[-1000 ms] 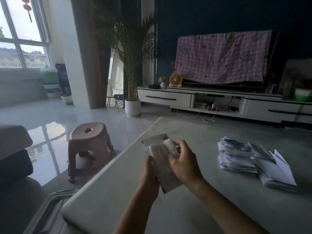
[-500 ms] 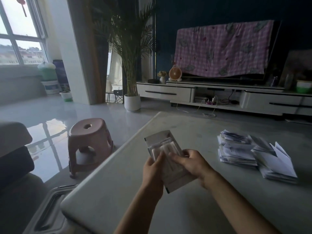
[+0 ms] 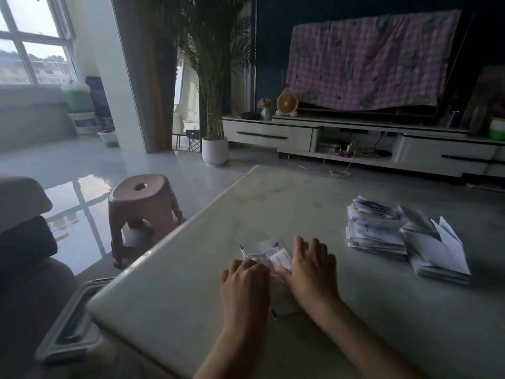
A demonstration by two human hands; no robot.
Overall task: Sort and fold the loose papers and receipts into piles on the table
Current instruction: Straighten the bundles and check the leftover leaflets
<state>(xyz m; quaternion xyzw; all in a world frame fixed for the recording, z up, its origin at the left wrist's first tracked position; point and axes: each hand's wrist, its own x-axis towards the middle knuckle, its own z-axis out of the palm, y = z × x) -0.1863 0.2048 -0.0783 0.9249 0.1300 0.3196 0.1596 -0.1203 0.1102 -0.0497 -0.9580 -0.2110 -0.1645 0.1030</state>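
1. Left hand (image 3: pixel 246 280) and right hand (image 3: pixel 310 269): both lying flat, fingers spread, gripping nothing, pressing a small white paper bundle (image 3: pixel 269 255) onto the pale grey tabletop (image 3: pixel 273 203)
2. Two stacks of folded white papers (image 3: pixel 404 236): sitting well apart, rightward, seemingly sorted
3. Bundle under the hands: probably awaiting creasing and piling

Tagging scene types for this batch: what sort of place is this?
Most likely a home living room. A low TV stand holds a screen draped with a pink cloth, a potted palm stands by a tall window, and the person works at a low table beside a pink stool.
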